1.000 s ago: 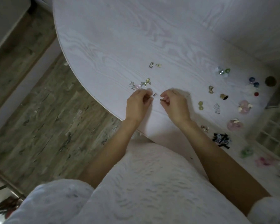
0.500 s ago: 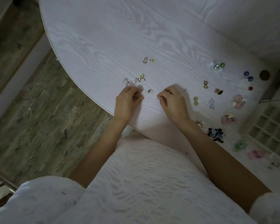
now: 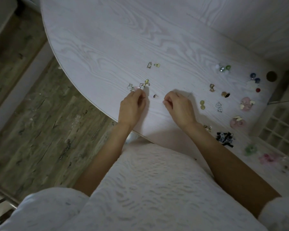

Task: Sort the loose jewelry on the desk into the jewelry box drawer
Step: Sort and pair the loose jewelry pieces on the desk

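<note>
Loose jewelry lies scattered over the white wood-grain desk [image 3: 107, 47]. My left hand [image 3: 132, 106] rests near the desk's front edge with curled fingers. Its tips reach a small cluster of pink, silver and yellow-green pieces [image 3: 138, 85]; whether it holds one is hidden. A small dark stud [image 3: 155, 96] sits on the desk between my hands. My right hand [image 3: 178, 105] has its fingers curled with thumb against fingertips, and nothing shows in it. The white gridded jewelry box drawer [image 3: 282, 129] stands at the far right.
Two small gold pieces [image 3: 153, 65] lie behind the cluster. Right of my right hand are green beads [image 3: 202, 105], silver hearts [image 3: 219, 106], a gold bow [image 3: 211, 87], pink flowers [image 3: 246, 103], a black-and-white bow [image 3: 224, 139] and blue studs [image 3: 254, 77]. The desk's curved edge [image 3: 83, 95] drops to wooden floor on the left.
A second ago both hands pinched the small dark stud between them. It now lies on the desk, my hands have drawn apart, and my left hand has shifted to the cluster.
</note>
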